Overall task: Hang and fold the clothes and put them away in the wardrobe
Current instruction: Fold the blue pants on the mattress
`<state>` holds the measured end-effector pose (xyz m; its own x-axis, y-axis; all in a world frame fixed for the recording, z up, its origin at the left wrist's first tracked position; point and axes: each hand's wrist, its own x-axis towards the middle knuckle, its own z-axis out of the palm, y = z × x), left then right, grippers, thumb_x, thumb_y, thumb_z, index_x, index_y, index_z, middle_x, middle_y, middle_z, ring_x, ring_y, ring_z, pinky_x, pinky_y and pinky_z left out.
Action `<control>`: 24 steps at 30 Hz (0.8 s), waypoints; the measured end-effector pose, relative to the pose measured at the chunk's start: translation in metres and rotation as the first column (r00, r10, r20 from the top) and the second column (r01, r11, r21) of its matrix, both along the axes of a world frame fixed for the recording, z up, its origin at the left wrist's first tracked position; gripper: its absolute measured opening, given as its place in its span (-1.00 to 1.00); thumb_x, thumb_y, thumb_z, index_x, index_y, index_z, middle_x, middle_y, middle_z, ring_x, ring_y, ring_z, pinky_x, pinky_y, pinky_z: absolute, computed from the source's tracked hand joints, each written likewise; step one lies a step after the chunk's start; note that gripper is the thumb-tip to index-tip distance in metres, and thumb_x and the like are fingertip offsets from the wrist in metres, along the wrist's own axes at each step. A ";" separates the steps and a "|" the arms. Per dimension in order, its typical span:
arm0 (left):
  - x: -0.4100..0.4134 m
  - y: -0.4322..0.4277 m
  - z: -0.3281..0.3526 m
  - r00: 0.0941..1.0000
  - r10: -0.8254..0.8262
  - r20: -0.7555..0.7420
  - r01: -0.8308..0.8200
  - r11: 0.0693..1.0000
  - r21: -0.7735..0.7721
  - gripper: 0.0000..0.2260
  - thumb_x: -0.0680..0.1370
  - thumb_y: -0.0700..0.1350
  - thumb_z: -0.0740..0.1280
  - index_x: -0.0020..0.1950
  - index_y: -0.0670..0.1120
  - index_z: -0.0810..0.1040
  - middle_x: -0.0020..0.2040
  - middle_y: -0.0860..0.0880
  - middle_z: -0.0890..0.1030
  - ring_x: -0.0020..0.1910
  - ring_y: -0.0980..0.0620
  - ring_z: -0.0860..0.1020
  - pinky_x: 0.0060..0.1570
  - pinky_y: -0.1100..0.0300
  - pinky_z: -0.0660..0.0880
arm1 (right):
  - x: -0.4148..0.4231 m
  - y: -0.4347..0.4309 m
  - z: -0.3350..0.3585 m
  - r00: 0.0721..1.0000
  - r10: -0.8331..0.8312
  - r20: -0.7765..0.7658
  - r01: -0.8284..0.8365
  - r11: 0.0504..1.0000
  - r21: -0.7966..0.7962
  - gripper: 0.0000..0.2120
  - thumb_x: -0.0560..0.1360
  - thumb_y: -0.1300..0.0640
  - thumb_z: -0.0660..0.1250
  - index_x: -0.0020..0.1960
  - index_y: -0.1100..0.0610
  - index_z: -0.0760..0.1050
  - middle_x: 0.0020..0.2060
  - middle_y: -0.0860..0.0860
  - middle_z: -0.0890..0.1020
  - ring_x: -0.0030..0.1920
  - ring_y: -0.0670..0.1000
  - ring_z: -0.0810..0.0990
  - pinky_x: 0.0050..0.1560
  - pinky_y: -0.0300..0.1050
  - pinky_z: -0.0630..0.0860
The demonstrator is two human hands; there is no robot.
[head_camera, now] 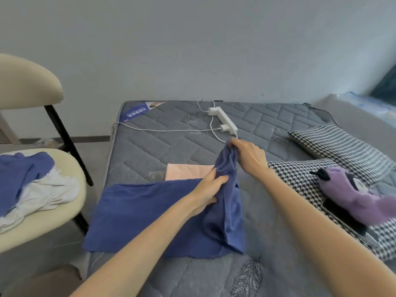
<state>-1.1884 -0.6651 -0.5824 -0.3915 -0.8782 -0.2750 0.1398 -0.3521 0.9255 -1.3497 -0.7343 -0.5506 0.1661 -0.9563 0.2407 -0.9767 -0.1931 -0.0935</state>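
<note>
Blue garment (150,211) lies half-flat on grey mattress (160,146), bunched end pinched by right grip (248,157), mid-fold clutched by left grip (209,189).

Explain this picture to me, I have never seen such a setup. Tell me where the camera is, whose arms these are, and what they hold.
No machine here: a person wears one camera on the head, looking down at their own arms. The left hand and right hand grip a blue cloth garment, partly lifted off a grey quilted mattress. Also on it: a folded pink cloth, a white power strip, black-and-white checked cushions and a purple plush toy. A cream chair beside it holds blue and white clothes.
</note>
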 end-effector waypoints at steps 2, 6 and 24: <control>-0.045 -0.002 0.018 0.999 -0.037 -0.016 0.037 0.999 0.005 -0.67 0.63 -0.21 0.18 0.40 -0.14 0.34 0.19 -0.21 0.54 0.03 -0.07 0.55 -0.15 0.16 0.49 | -0.044 0.013 0.021 0.996 -0.085 0.020 0.086 0.996 -0.037 -0.89 0.58 0.12 0.17 0.08 -0.02 0.38 0.06 0.02 0.58 -0.02 0.19 0.56 -0.22 -0.02 0.35; -0.127 0.009 0.038 0.989 -0.105 -0.107 0.109 0.993 0.034 -0.67 0.65 -0.18 0.17 0.42 -0.10 0.32 0.04 -0.10 0.60 -0.17 0.05 0.56 -0.27 0.19 0.50 | -0.122 0.045 0.051 0.981 -0.192 0.003 0.192 0.976 -0.103 -0.87 0.56 0.17 0.17 0.07 0.01 0.40 0.00 0.06 0.60 -0.07 0.20 0.58 -0.21 0.03 0.43; -0.220 0.059 0.002 0.995 -0.060 -0.073 0.072 0.982 0.173 -0.92 0.65 -0.21 0.15 0.12 -0.12 0.39 0.06 -0.05 0.53 0.01 -0.04 0.55 0.09 0.03 0.50 | -0.191 0.080 0.030 0.935 -0.221 -0.278 0.227 0.974 -0.012 -0.79 0.58 0.20 0.17 0.16 -0.01 0.43 0.05 0.04 0.57 0.01 0.16 0.58 -0.20 -0.02 0.32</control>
